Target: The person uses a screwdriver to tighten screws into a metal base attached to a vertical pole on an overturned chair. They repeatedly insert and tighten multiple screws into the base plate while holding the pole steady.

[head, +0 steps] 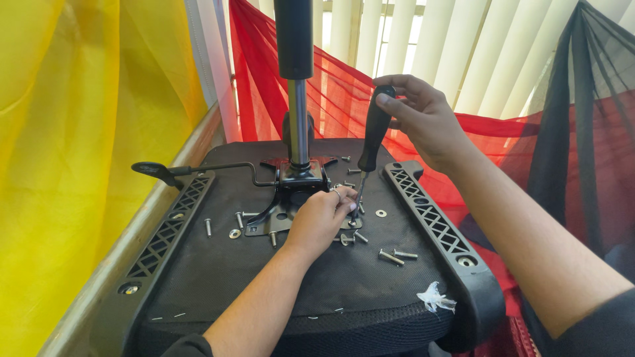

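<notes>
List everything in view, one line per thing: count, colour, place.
Chair seat: one, black, upside down, centre.
Mounting plate: one, black metal, middle of the seat.
Gas cylinder: one, black and silver, upright on the plate.
Lever: one, black, pointing left from the plate.
Armrest brackets: two, black lattice, left and right seat edges.
Loose bolts: several, silver, scattered around the plate.
Washers: a few, silver, among the bolts.
Plastic scrap: one, clear white, front right of the seat.
Screwdriver: one, black handle, tip down at the plate.
Fabrics: yellow left, red centre, black right.
Blinds: white, behind.
Left hand: steadies the tip.
Right hand: grips the handle.
</notes>
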